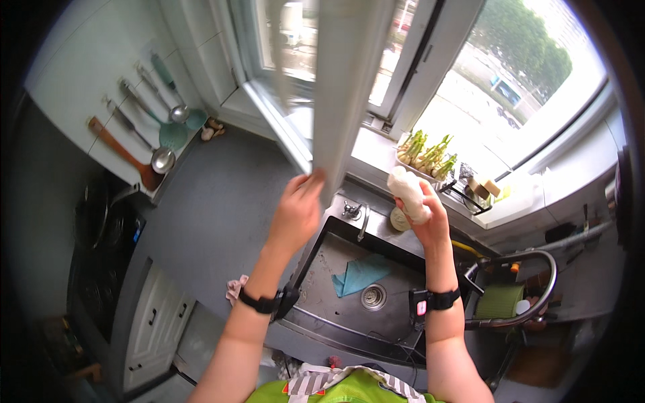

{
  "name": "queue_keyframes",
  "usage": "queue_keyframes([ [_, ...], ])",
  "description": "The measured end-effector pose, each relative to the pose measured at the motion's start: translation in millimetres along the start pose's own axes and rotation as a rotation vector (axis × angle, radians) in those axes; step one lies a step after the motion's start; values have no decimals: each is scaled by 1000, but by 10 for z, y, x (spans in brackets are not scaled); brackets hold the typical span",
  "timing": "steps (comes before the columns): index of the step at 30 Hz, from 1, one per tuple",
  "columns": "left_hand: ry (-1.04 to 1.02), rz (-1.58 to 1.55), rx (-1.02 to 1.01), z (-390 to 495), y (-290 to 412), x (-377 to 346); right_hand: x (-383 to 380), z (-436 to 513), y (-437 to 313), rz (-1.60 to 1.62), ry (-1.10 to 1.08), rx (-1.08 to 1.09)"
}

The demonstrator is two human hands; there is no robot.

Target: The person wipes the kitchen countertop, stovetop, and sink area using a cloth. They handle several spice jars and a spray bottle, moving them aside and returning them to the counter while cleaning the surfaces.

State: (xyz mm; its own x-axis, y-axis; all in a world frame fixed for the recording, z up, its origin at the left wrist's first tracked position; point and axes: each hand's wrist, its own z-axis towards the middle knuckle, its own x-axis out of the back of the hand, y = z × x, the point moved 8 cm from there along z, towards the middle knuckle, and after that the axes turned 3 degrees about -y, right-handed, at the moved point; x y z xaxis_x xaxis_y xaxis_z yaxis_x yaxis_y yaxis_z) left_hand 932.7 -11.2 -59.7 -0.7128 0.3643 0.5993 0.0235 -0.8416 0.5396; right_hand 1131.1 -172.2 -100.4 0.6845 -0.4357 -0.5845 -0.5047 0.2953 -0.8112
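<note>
My left hand (297,211) has its fingertips at the lower edge of an opened white window sash (338,101); its fingers are slightly blurred, and whether they grip the frame I cannot tell. A bunched white cloth (410,194) is held up in my right hand (433,216), above the back of the steel sink. Below lies the sink (327,257), with a teal cloth (365,274) beside its drain (373,297). The metal faucet (364,221) stands between my hands.
Sprouting garlic in a tray (426,156) and a black rack with sponges (466,194) stand on the sill. Several utensils (136,131) hang at the left wall above the grey countertop (216,201). A stove (101,252) is at far left, a pink cloth (237,288) near the sink.
</note>
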Motion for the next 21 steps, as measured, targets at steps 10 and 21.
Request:
queue_keyframes([
  [10, 118, -411, 87, 1011, 86, -562, -20, -300, -254, -303, 142, 113],
  [21, 64, -1439, 413, 211, -178, -738, -879, 457, 40, -809, -70, 337],
])
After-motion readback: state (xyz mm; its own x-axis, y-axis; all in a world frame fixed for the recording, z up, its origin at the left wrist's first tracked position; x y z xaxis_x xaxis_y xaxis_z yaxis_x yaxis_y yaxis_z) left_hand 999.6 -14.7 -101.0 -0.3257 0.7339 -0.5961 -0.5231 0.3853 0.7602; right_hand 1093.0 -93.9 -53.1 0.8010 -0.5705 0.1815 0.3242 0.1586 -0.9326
